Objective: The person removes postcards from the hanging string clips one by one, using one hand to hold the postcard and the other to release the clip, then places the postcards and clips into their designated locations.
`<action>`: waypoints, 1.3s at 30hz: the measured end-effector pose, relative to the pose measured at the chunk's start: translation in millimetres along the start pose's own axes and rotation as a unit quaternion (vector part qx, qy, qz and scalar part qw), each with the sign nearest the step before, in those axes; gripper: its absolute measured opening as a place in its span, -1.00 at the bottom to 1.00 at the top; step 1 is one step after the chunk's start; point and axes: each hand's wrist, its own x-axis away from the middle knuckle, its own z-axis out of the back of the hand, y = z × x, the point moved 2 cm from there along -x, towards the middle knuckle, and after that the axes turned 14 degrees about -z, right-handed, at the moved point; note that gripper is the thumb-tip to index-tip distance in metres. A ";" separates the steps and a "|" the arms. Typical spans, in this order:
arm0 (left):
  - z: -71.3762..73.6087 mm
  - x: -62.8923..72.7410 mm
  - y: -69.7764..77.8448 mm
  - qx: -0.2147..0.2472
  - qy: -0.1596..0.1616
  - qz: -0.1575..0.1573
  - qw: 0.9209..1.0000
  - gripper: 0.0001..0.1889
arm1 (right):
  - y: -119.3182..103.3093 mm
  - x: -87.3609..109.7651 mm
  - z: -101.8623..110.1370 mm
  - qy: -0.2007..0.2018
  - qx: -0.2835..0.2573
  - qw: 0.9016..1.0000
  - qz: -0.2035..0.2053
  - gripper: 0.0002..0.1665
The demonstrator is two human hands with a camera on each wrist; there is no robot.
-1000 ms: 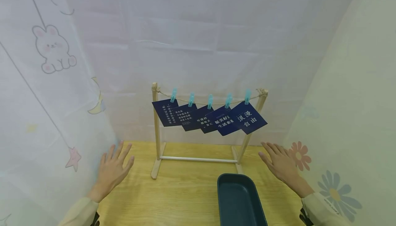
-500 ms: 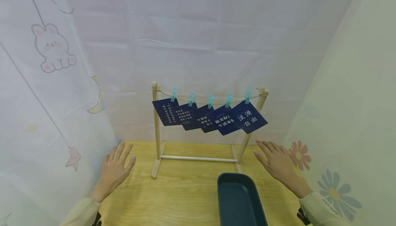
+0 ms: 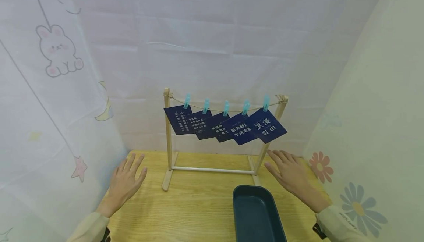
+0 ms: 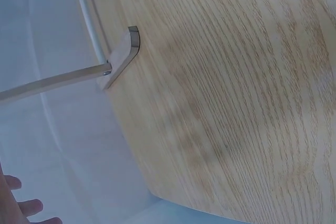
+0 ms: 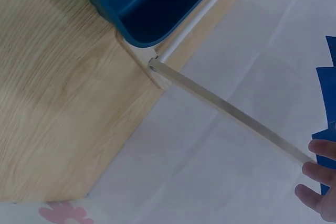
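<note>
A small wooden rack [image 3: 168,144] stands on the table with a twine line [image 3: 215,110] strung between its posts. Several dark blue cards with white writing hang from it in an overlapping row, the rightmost card [image 3: 266,135] in front. Light blue clothespins [image 3: 266,103] pinch their top corners to the twine. My left hand [image 3: 124,183] is held left of the rack, fingers spread, holding nothing. My right hand [image 3: 291,174] is near the right post, fingers extended and holding nothing. Only some of its fingers [image 5: 316,173] show in the right wrist view.
A dark blue-green tray [image 3: 236,212] lies before the rack's right foot, cut off by the frame's lower edge. The wood-grain table [image 3: 185,212] is bounded by pale printed cloth walls behind and on both sides. A white rod [image 3: 212,170] joins the rack's feet.
My right hand has moved left, toward the right post of the rack. My left hand has shifted slightly right. The cards, clothespins, rack and tray stay as they were.
</note>
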 end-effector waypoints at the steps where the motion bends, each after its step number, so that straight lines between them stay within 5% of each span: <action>1: 0.0 -0.1 0.4 0.002 0.001 0.001 1.000 -0.41 | -2.3 -0.2 0.9 0.002 -0.002 1.000 0.002 -0.34; 39: -10.1 -22.1 24.9 0.060 0.025 0.001 0.998 -0.46 | -59.5 -20.1 19.3 0.067 -0.045 0.994 0.068 -0.27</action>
